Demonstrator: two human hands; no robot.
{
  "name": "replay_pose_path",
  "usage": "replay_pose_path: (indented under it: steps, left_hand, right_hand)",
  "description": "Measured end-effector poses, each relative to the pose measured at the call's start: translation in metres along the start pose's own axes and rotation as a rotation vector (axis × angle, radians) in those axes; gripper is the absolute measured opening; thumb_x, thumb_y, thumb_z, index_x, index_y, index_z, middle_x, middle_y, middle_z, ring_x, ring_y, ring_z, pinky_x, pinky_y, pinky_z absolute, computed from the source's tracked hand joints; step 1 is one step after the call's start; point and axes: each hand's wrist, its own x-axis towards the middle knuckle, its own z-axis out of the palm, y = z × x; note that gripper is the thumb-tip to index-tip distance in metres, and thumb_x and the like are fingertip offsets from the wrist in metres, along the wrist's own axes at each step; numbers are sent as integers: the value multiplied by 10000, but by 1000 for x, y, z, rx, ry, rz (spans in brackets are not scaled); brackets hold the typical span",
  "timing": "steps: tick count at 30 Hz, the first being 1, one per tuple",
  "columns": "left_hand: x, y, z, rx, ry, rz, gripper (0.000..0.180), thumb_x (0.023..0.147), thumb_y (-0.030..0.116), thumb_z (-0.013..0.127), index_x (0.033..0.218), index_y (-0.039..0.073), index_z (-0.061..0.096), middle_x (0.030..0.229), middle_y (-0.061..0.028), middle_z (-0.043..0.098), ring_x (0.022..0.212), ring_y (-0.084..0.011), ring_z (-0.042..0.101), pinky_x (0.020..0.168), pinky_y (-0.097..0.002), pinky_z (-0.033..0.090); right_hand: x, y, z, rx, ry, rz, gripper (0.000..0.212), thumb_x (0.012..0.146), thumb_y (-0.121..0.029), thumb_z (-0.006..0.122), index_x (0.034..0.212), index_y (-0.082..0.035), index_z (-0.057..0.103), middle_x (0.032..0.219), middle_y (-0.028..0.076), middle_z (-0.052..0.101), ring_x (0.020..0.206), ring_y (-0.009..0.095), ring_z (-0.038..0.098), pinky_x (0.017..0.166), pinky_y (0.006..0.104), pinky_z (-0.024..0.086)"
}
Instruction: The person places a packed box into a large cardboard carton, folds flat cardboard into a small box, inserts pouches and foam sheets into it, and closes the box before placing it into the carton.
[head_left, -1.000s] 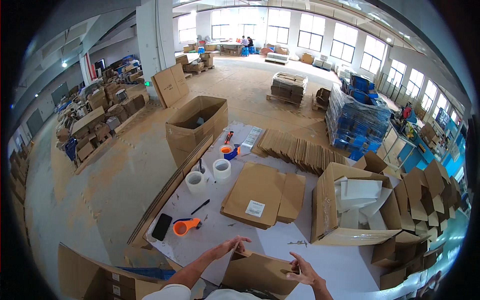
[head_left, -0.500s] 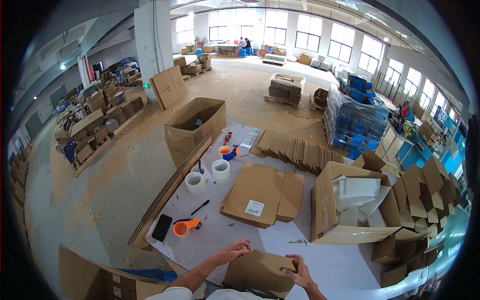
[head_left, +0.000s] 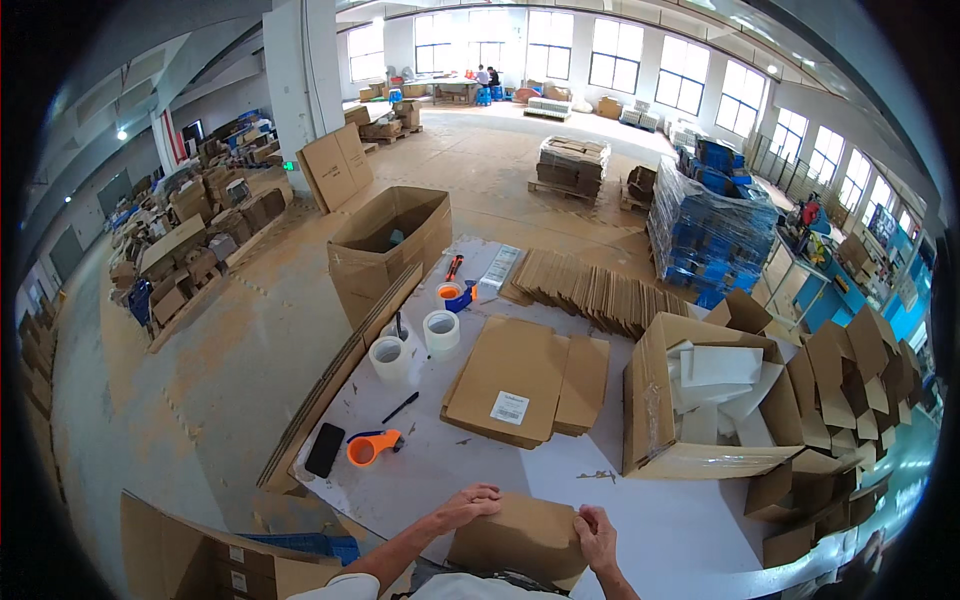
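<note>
A brown cardboard piece point(head_left: 520, 542) lies at the near edge of the white table, close to my body. My left hand point(head_left: 474, 505) is at its upper left corner, with the fingers bent together over the edge. At the upper right corner, my right hand point(head_left: 596, 538) has its fingers curled closed on the board. Beyond my hands rests a stack of flat folded cartons point(head_left: 510, 370), with a white label point(head_left: 509, 407) on the top one. An orange tape dispenser point(head_left: 370, 448), a black phone point(head_left: 324, 450) and a black pen point(head_left: 400, 408) lie to the left.
Clear tape rolls point(head_left: 441, 334) and a second tape dispenser point(head_left: 455, 294) stand farther back. A row of cardboard pieces point(head_left: 600, 295) lines the far edge. On the right, an open carton point(head_left: 650, 420) holds white foam sheets point(head_left: 722, 368); opened boxes point(head_left: 835, 390) pile beyond it.
My right fingers have curled in and closed at the cardboard's right corner. My left hand has settled onto its left corner. The view has shifted slightly.
</note>
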Motion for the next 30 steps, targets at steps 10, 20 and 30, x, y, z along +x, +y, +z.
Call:
replay_pose_path:
  steps: [10, 20, 30]
  left_hand:
    - [-7, 25, -10, 471, -232, 140, 608, 874, 457, 649, 1363, 109, 556, 1498, -182, 354, 1412, -324, 294, 1153, -413, 285]
    - [-11, 30, -13, 657, -303, 134, 678, 815, 614, 643, 1277, 118, 648, 1518, -203, 334, 1411, -355, 275, 1164, -480, 234]
    - [-6, 20, -15, 639, -435, 107, 638, 826, 522, 674, 1299, 97, 627, 1502, -191, 363, 1389, -341, 318, 1159, -449, 253]
  right_hand:
    - [0, -35, -21, -470, -410, -236, 555, 786, -413, 760, 1178, -29, 677, 1350, 276, 516, 1306, 370, 471, 1091, 425, 377]
    - [4, -29, -17, -526, -473, -179, 603, 737, -489, 783, 1106, -17, 714, 1352, 264, 529, 1261, 365, 516, 1056, 413, 422]
    - [-7, -30, -21, -650, -502, -324, 543, 759, -474, 765, 1062, -26, 712, 1280, 227, 579, 1208, 363, 527, 1015, 412, 444]
